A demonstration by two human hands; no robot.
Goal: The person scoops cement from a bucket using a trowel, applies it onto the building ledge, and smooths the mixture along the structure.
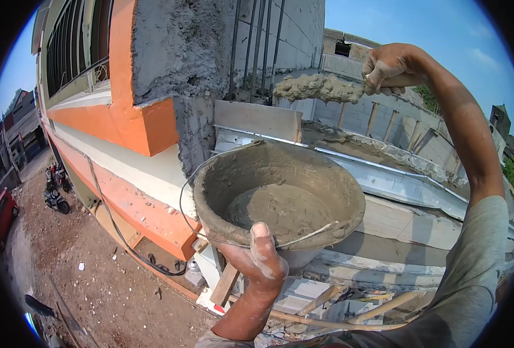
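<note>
My left hand [262, 258] supports a mortar-caked bucket [349, 209] from below, its thumb hooked over the near rim by the wire handle [309, 235]. Wet grey mortar [280, 206] lies in the bottom of the bucket. Raised at the upper right, my right hand [391, 66] is closed around the handle of a trowel [406, 80]. A long heap of mortar [319, 88] covers the trowel's blade, which is level above and behind the bucket. Both hands are smeared with dried mortar.
Vertical rebar rods [258, 49] rise beside a rough concrete column [181, 52]. An orange ledge [152, 124] juts out at left. Behind the bucket run a wooden board [257, 120] and metal-lined formwork [396, 182]. Far below, a motorcycle [55, 197] stands on the dirt ground.
</note>
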